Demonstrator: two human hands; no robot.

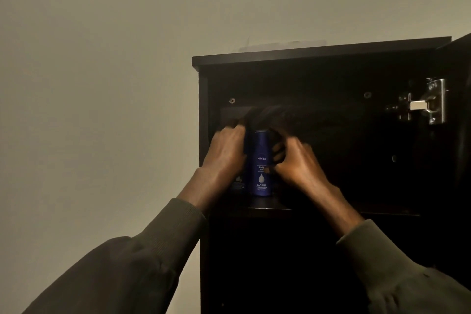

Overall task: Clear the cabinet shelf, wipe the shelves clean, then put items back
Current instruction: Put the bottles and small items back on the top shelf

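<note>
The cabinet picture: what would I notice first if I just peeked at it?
Probably the blue Nivea bottle, standing upright on the shelf at the left of the dark open cabinet. The left hand and right hand reach in on either side of it. A shiny metal hinge gleams at the right.

dark blue lotion bottle (260, 163) with white lettering, black-brown cabinet (318, 58), olive sleeves (158, 250), silver hinge (423, 104)

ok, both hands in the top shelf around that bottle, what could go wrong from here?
1. The Nivea body milk bottle stands upright near the shelf's front edge; the left hand and right hand crowd it, so a nudge could tip it off.
2. The interior is very dark and the dark thing in the hands is unidentifiable, so a misgrip is plausible.
</note>
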